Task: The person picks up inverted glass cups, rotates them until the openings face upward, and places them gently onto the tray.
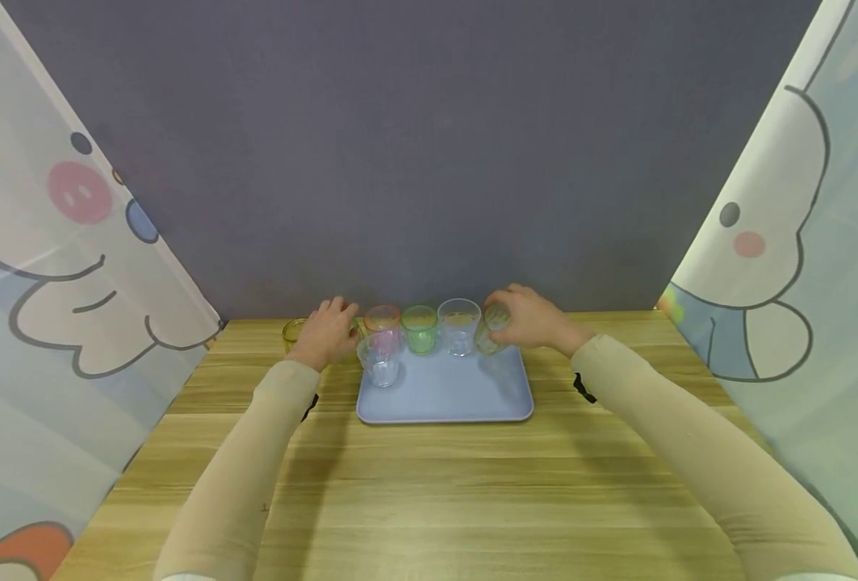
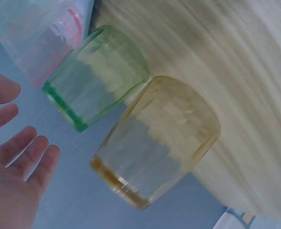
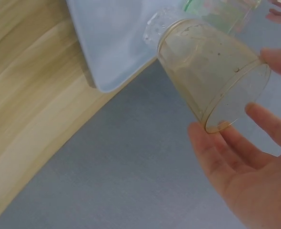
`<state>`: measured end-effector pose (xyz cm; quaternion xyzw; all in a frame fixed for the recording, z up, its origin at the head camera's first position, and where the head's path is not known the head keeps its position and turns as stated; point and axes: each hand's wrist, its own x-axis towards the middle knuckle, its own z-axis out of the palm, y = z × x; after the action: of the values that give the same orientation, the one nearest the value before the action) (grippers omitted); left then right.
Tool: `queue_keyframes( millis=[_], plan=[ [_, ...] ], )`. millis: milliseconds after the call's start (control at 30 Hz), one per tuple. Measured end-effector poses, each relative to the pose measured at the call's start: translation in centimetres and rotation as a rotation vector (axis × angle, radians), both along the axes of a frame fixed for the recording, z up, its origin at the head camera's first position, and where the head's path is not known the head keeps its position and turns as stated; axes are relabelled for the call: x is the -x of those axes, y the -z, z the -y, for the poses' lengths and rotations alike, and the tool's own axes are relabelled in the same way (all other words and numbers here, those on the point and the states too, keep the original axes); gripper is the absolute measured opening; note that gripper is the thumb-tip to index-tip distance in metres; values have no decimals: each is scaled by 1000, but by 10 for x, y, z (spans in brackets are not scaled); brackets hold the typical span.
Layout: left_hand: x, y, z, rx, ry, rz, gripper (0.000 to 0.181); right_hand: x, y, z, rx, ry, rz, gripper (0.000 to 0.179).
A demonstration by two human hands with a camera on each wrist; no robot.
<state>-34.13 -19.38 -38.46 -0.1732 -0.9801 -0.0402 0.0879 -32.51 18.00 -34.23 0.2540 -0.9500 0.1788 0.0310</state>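
Note:
At the tray's back right, my right hand [image 1: 526, 319] grips a pale amber-tinted cup [image 3: 212, 71] by its upper end, tilting it. My left hand [image 1: 329, 331] is at the tray's left, fingers loosely extended. In the left wrist view those fingers are apart from a green cup [image 2: 100, 69] and an amber cup [image 2: 159, 133]. Along the back of the blue-grey tray [image 1: 446, 403] stand a pink cup [image 1: 382, 319], another green cup [image 1: 420, 335] and a clear cup [image 1: 460, 327]. A second clear cup [image 1: 380, 369] stands in front of the pink one.
The wood-patterned table [image 1: 429, 492] extends in front of the tray and to both sides. Behind it rises a dark grey panel [image 1: 429, 161]. Cartoon-printed curtains [image 1: 36, 323] hang at left and right.

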Motion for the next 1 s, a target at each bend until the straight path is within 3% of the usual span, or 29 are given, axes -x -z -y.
queue_keyframes(
  millis=[400,600,1000],
  plan=[
    [9,17,4,30,-35,73,47,10,10,-6,4,68,10,59],
    [9,21,4,44,-48,63,49,16,18,-8,22,97,6,59],
    [11,18,3,1,-60,114,48,26,31,-9,21,104,12,65]
  ],
)
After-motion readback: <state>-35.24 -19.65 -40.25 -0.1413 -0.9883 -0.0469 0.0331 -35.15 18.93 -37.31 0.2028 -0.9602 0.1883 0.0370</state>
